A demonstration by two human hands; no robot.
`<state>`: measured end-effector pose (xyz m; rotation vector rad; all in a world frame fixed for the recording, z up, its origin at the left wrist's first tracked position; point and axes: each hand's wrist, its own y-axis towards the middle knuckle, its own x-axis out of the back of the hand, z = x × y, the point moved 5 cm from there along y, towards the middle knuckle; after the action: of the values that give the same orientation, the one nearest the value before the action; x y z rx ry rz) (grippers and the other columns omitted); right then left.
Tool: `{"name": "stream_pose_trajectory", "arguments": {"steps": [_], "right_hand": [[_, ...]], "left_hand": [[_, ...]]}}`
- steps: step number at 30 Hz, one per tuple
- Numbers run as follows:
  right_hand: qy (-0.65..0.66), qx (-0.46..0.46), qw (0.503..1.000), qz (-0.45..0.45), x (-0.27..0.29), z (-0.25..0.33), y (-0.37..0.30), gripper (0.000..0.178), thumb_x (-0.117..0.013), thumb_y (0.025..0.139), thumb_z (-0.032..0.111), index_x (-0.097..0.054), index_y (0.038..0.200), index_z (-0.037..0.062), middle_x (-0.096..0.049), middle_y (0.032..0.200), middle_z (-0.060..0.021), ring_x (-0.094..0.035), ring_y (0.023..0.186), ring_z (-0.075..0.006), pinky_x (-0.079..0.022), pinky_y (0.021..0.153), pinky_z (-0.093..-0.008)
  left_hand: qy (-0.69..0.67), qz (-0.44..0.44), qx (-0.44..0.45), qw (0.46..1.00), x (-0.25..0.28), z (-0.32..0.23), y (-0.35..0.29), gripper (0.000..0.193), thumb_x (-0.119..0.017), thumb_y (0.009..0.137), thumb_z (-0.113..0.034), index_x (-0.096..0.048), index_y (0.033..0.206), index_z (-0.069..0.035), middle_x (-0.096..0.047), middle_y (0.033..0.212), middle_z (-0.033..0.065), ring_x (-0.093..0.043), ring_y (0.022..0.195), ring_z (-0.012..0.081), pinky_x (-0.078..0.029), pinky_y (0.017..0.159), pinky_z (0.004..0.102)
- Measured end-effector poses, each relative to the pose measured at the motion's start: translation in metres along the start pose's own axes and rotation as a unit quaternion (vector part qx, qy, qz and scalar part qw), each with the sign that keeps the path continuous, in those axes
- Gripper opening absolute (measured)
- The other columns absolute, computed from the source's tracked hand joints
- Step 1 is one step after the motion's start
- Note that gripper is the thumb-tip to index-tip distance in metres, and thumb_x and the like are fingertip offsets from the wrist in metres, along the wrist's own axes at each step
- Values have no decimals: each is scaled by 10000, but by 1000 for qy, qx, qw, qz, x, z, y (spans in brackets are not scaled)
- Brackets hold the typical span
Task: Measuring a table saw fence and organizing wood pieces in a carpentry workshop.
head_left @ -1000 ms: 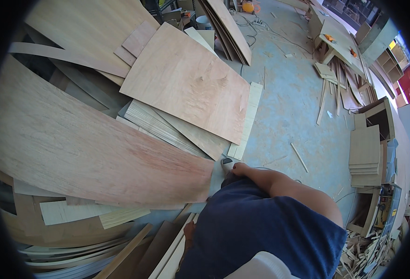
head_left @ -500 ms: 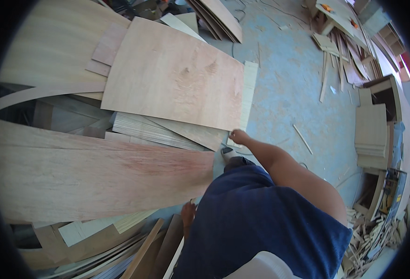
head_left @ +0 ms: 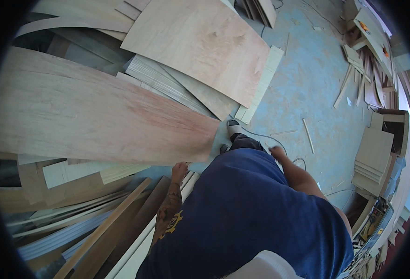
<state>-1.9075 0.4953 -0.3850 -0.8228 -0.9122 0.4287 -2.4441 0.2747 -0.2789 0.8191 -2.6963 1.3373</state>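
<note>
My left hand (head_left: 180, 172) is at the lower right corner of a long reddish plywood sheet (head_left: 107, 111), its curled fingers against or just below the sheet's edge. Whatever they pinch there is too small to make out. My right hand (head_left: 278, 151) hangs low over the floor to the right of my legs, blurred and away from the boards. A larger plywood panel (head_left: 205, 46) lies farther off, on top of a stack of thin boards (head_left: 163, 81). A pale strip of board (head_left: 260, 86) sticks out from under its right edge.
Long strips and planks (head_left: 100, 232) lie at my lower left. A cable (head_left: 265, 136) runs across the blue floor beside my feet. A thin stick (head_left: 308, 136) lies on the floor to the right. Cabinet pieces (head_left: 374, 151) and offcuts (head_left: 365, 74) line the right side.
My right hand has left the large panel's near corner and dropped back beside my legs. My left hand stays by the long sheet's corner. The view has shifted, so the boards sit higher.
</note>
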Motion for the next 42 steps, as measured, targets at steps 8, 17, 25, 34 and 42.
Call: {"name": "stream_pose_trajectory", "arguments": {"steps": [8,17,25,34,42], "right_hand": [[-130,68,988,53,-54,-13,-15,487,-655,791,452,-745,921,-8,-699,979,-269,-661,980,-440,-511,840,-484],[133,116,975,-138,58,119,-55,411,-622,888,399,-704,1072,41,-694,1082,-229,-645,1041,-390,-500,913,-459],[64,32,991,-115,23,57,-18,428,-601,876,400,-724,1015,15,-704,1042,-230,-656,1000,-394,-511,887,-468],[-14,44,998,-32,11,67,10,468,-548,877,417,-736,941,-7,-703,1003,-240,-659,957,-420,-512,867,-498],[102,32,990,95,55,160,97,369,-619,926,372,-634,1145,74,-656,820,-53,-593,661,-143,-427,517,-286]], "left_hand": [[382,158,-204,887,-15,78,14,384,-560,974,-345,-608,1163,-15,-658,1006,84,-627,805,181,-494,651,329],[249,116,-61,960,2,30,35,449,-549,973,-373,-544,1270,-36,-625,1156,106,-628,954,222,-501,767,360],[78,72,50,993,-16,-81,54,512,-537,975,-389,-474,1364,-62,-586,1280,122,-600,1114,258,-484,899,398],[107,79,-32,991,-27,-87,70,355,-558,970,-370,-568,1183,-87,-646,1045,56,-624,914,178,-489,743,372],[-25,-87,-4,996,-7,-49,4,369,-584,956,-354,-661,1078,-14,-700,922,79,-659,805,150,-517,658,307]]}}
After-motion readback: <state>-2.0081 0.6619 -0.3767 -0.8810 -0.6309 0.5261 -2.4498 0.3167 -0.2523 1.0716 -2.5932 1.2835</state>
